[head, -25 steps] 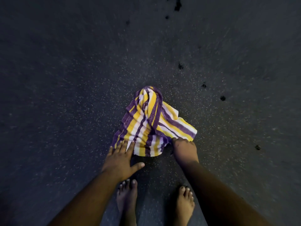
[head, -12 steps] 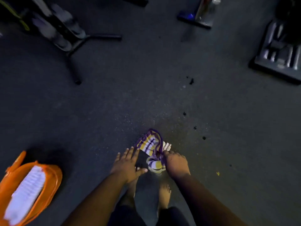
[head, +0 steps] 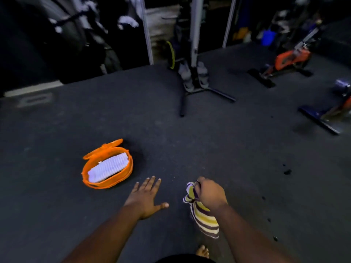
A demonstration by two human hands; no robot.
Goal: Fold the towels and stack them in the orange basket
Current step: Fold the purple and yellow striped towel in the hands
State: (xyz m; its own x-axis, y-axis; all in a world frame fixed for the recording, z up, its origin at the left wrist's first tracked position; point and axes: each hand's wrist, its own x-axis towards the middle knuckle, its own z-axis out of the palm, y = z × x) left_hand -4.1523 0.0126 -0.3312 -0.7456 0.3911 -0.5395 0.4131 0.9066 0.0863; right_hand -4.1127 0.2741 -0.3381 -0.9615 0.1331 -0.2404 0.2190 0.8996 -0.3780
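My right hand (head: 209,192) is closed around the bunched top of a purple, yellow and white striped towel (head: 204,219), which hangs below it off the floor. My left hand (head: 147,198) is spread flat with fingers apart, holding nothing, a short way left of the towel. The orange basket (head: 112,184) sits on the dark floor ahead and to the left, its lid tipped open at the back. A folded pale striped towel (head: 108,168) lies inside it.
A black stand with spread legs (head: 191,86) is ahead at centre. Orange exercise equipment (head: 290,59) and a blue-based machine (head: 322,118) are at the right. Dark clutter and metal posts line the back. My bare foot (head: 202,251) shows below.
I have risen from a crouch, so the view lifted from the floor to the room. My right hand has lifted the striped towel off the floor; my left hand let go of it.
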